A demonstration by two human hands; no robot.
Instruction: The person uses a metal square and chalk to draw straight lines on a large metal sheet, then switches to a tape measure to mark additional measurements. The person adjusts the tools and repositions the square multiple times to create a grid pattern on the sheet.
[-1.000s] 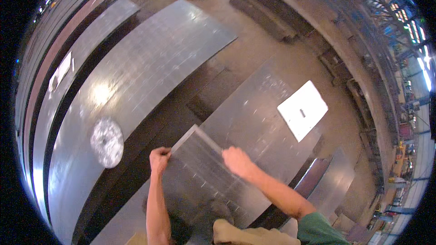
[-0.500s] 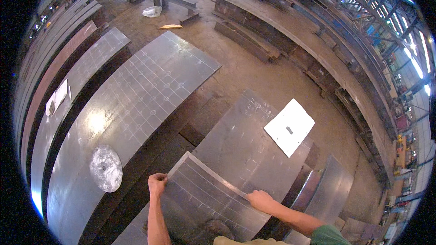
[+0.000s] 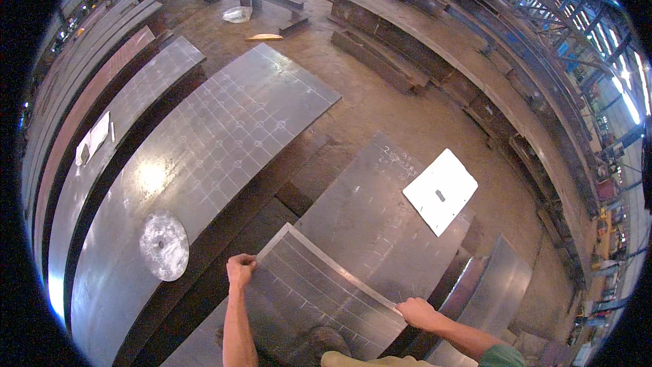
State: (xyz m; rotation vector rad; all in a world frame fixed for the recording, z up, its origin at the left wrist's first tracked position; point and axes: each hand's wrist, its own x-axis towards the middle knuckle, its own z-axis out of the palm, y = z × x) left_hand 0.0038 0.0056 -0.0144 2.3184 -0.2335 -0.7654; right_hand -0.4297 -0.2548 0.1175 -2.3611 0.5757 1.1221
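Note:
A metal carpenter's square point(image 3: 347, 276) lies on a dark steel plate point(image 3: 360, 224) in front of me, its corner pointing away. My left hand point(image 3: 240, 270) is closed on the end of its short leg, at the plate's left edge. My right hand point(image 3: 418, 313) has its fingers closed at the far right end of the long leg, by the plate's right edge. Pale marking lines with short cross ticks run over the plate, on both sides of the long leg. Further up the plate lies a white sheet point(image 3: 435, 178) with a small dark object point(image 3: 440, 195) on it.
To the left stands a long steel plate point(image 3: 224, 143) marked with a grid and circles, a shiny round disc point(image 3: 164, 248) on it. More beams point(image 3: 61, 156) line the left, with white papers point(image 3: 93, 138). Large steel beams point(image 3: 435, 61) run along the right.
My right hand has slid right along the long leg to its end. My left hand stays on the short leg, and the whole view has shifted slightly.

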